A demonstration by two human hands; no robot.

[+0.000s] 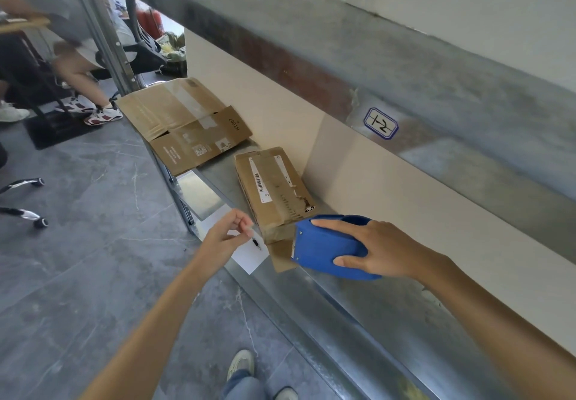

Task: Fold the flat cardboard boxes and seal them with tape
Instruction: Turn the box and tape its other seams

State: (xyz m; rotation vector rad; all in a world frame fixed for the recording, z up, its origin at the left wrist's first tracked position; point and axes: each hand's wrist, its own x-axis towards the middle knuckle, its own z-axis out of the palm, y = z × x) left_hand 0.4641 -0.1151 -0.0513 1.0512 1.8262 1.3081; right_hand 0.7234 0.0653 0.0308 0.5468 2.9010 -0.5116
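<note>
One small box [274, 187] is seen already folded on the metal shelf [343, 300], and at its near end a blue tape dispenser [324, 250] is gripped by the right hand [383, 250], so sealing is judged under way. Just left of that box the left hand [229, 233] is held with fingertips drawn together; whether tape is pinched cannot be told. Beyond the box a flat box [184, 122] is left unfolded.

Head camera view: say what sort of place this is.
Likely a warehouse or packing room: metal shelving with a handwritten label, a flattened cardboard box on it, and a blue tape dispenser in the right hand.
</note>
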